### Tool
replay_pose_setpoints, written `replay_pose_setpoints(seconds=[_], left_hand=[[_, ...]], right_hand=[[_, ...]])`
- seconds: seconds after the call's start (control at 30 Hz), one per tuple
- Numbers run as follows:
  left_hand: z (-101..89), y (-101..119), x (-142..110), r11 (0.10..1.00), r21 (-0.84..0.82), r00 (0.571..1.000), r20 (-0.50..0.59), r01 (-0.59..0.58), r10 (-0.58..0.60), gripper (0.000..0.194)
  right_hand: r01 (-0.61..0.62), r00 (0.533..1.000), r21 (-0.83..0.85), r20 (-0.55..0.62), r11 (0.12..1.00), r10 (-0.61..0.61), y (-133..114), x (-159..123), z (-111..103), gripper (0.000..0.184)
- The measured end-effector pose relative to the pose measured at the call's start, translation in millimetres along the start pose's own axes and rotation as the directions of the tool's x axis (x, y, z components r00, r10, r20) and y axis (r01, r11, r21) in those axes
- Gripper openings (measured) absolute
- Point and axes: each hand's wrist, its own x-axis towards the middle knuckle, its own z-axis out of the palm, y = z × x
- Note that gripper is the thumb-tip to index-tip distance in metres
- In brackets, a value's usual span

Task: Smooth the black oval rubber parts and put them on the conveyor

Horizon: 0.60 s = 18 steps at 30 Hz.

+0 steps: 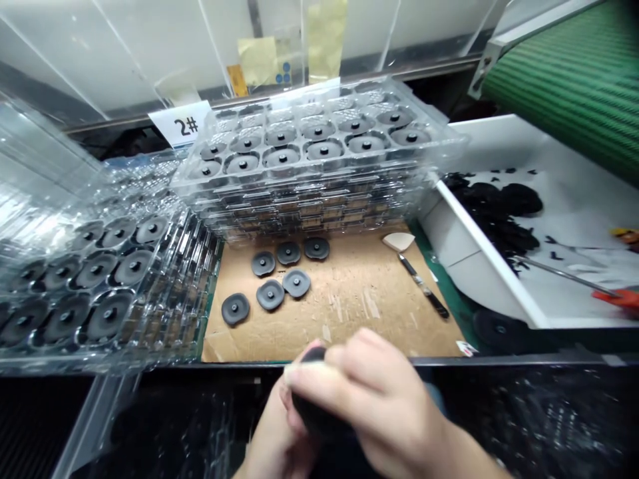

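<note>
Both hands meet at the bottom centre, below the table's front edge. My right hand point(372, 392) lies on top with its fingers curled round a black rubber disc point(313, 412). My left hand point(279, 442) sits underneath and grips the same disc from below; most of its fingers are hidden. Several loose black discs point(272, 294) with a centre nub lie on a brown cardboard sheet point(359, 313) just beyond the hands. A clear blister tray stack point(319, 179) holding discs stands behind the cardboard.
More clear trays with discs point(100, 286) are piled at the left. A small knife point(423, 286) lies on the cardboard's right side. A white bin point(499, 279) at the right holds black scraps and a red-handled tool point(619, 297). A green conveyor belt point(574, 80) slopes above it. A "2#" label point(182, 124) stands at the back.
</note>
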Motion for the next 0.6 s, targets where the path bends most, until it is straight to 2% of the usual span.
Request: replay_pose_setpoints(seconds=[0.07, 0.13, 0.23, 0.3, 0.37, 0.47, 0.53, 0.6], left_hand=[[-4.6, 1, 0, 1.000, 0.006, 0.999, -0.044, -0.027, 0.027, 0.049], [-9.7, 4, -2, 0.999, -0.005, 0.998, -0.050, -0.043, 0.043, 0.045], [-13.0, 7, -2, 0.997, -0.073, 0.999, 0.024, -0.036, 0.038, 0.048], [-11.2, 7, 0, 0.992, -0.126, 0.997, 0.079, -0.004, 0.014, 0.045], [-7.9, 7, 2, 0.987, -0.158, 0.992, 0.129, 0.035, -0.014, 0.042], [-5.5, 7, 5, 0.989, -0.139, 0.983, 0.185, 0.045, -0.018, 0.041], [-7.9, 6, 7, 0.997, -0.040, 0.976, 0.205, -0.059, 0.066, 0.041], [-13.3, 2, 10, 0.945, 0.186, 0.947, 0.226, -0.270, 0.227, 0.048]], right_hand=[[-0.185, 0.978, -0.048, 0.083, 0.981, 0.189, 22, -3, 5, 0.027], [-0.372, 0.925, -0.082, 0.050, 0.925, 0.376, 53, -16, 13, 0.026], [-0.471, 0.882, -0.043, 0.004, 0.881, 0.471, 91, -44, 33, 0.026], [-0.513, 0.858, -0.017, -0.044, 0.858, 0.512, 102, -60, 48, 0.026], [-0.549, 0.830, 0.003, -0.118, 0.836, 0.545, 101, -67, 57, 0.028], [-0.557, 0.811, 0.045, -0.187, 0.829, 0.555, 81, -63, 56, 0.029], [-0.533, 0.828, 0.069, -0.161, 0.843, 0.537, 65, -57, 50, 0.027], [-0.508, 0.850, 0.094, -0.108, 0.856, 0.516, 52, -55, 48, 0.026]])
